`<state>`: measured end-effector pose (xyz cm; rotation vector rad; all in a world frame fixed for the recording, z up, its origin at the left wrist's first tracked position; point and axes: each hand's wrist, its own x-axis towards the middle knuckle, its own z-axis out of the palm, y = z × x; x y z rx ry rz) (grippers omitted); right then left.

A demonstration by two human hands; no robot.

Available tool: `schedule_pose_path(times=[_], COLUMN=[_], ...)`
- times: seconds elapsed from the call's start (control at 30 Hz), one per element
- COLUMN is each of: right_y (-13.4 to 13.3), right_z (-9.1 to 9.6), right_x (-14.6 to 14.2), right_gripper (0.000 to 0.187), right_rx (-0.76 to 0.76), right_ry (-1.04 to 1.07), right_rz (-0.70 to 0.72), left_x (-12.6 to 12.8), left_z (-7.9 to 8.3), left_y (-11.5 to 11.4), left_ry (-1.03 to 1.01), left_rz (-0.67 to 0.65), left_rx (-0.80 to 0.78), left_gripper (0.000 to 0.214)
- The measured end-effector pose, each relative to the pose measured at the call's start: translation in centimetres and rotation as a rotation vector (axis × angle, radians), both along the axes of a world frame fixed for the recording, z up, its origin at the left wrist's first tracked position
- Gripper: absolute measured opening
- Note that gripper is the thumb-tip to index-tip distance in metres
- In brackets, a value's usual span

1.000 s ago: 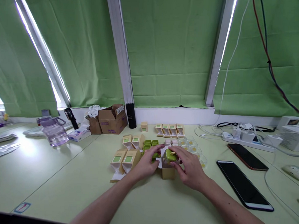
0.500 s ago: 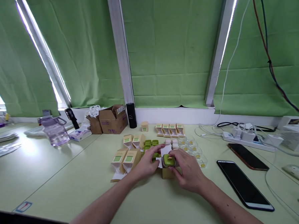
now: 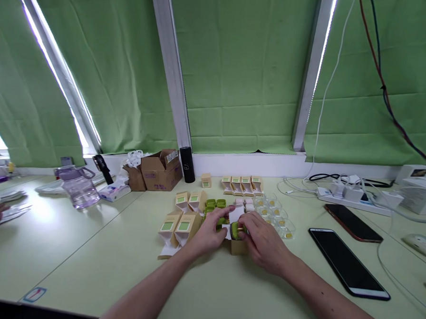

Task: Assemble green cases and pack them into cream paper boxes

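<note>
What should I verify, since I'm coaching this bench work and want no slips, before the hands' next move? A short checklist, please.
1. Small box upright on the table: ok.
2. Its mouth open: ok, a white flap stands raised at the back.
3. Green item in the right hand's grip, at the box mouth: ok.
4. Item seated at the bottom: cannot tell, the box walls and fingers hide it.
5. Left hand steadying the box: cannot tell; it is at the left side, firmness unclear.
6. Nearer phone apart from the right arm: ok.

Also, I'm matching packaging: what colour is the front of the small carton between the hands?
Tan: the small carton shows best in the head view.
</note>
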<state>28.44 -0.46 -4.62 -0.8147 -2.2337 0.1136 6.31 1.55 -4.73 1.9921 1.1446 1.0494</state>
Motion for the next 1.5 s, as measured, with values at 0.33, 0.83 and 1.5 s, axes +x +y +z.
schedule_pose_path(times=[0.33,0.83,1.5], right_y=[0.7,1.4,2.9], right_z=[-0.9,-1.3,-2.5], right_x=[-0.5,-0.9,-0.4], right_gripper=[0.009,0.016,0.018], right_rx=[-0.076,-0.298,-0.515], right_ry=[0.204,0.321,0.792], right_rz=[-0.034,-0.039,-0.16], left_x=[-0.1,0.0,0.2], left_z=[-0.1,-0.1,0.7], left_y=[0.0,0.0,0.3], left_ry=[0.012,0.022,-0.34], left_rz=[-0.011,-0.002,-0.127], left_rx=[0.01,-0.001,-0.217], left_gripper=[0.073,0.074,0.068])
